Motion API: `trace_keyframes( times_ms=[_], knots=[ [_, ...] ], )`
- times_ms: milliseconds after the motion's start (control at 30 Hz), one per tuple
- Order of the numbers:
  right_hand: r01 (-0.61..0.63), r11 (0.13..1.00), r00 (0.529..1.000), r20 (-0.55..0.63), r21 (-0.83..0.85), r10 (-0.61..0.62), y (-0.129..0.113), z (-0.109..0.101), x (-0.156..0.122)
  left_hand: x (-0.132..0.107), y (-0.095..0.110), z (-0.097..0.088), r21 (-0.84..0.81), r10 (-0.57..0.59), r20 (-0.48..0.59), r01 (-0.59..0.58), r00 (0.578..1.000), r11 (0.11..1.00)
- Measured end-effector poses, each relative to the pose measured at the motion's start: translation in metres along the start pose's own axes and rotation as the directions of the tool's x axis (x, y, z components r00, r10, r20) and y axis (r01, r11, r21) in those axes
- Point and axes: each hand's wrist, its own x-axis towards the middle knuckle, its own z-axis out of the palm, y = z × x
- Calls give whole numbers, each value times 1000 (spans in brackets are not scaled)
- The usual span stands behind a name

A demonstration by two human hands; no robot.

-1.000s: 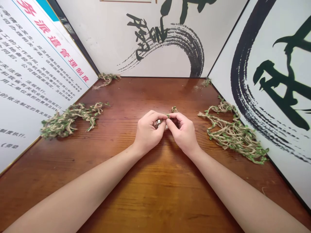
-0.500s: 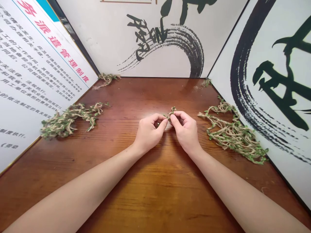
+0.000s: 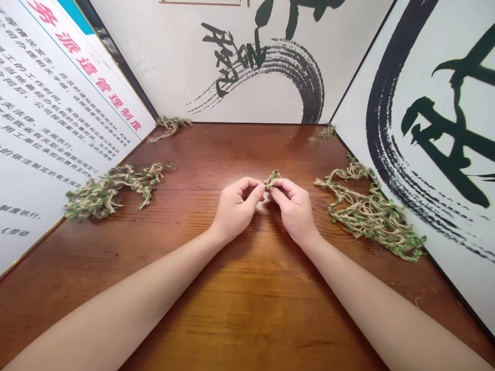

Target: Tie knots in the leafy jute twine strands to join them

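Between my two hands is a short piece of leafy twine [image 3: 273,179], tan cord with small green leaves, held just above the middle of the table. My left hand [image 3: 240,205] pinches it from the left with thumb and forefinger. From the other side my right hand [image 3: 293,204] grips it the same way, its fingertips almost touching those of the left. Much of the piece is hidden behind the fingers. A tangled heap of the same twine [image 3: 375,211] lies to the right, and another heap [image 3: 102,195] is on the left.
The brown wooden table [image 3: 240,309] is bounded by a white back panel [image 3: 247,103], a right panel [image 3: 425,170] and a left printed board [image 3: 77,103]. A small bundle of twine [image 3: 170,125] sits in the back left corner, green scraps [image 3: 328,131] in the back right.
My fingertips have shifted slightly on the piece of twine, and more of it now shows above them. Both hands have moved a little left. The heaps lie as before.
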Motion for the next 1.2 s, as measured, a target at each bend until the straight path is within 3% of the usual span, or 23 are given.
trace_keyframes(
  times_ms=[133,433,600,733,833,1200],
  knots=[
    [54,996,998,22,-65,-53,2,1,1,0,-1,1,4,-1,6,1,1000,1000],
    [34,999,998,55,8,-34,2,0,0,0,0,1,151,-57,-79,69,995,986],
    [37,999,998,55,-34,-35,3,2,1,0,-4,1,180,-12,-106,31,994,983],
    [61,996,995,82,-68,-55,2,1,1,-1,-6,1,179,101,-46,-91,994,980],
    [60,993,995,82,-102,-52,1,0,1,-1,-5,0,221,162,-68,-143,985,965],
    [20,998,1000,14,-63,-19,3,3,-1,0,-4,-1,213,130,-99,-107,987,971]
  ],
)
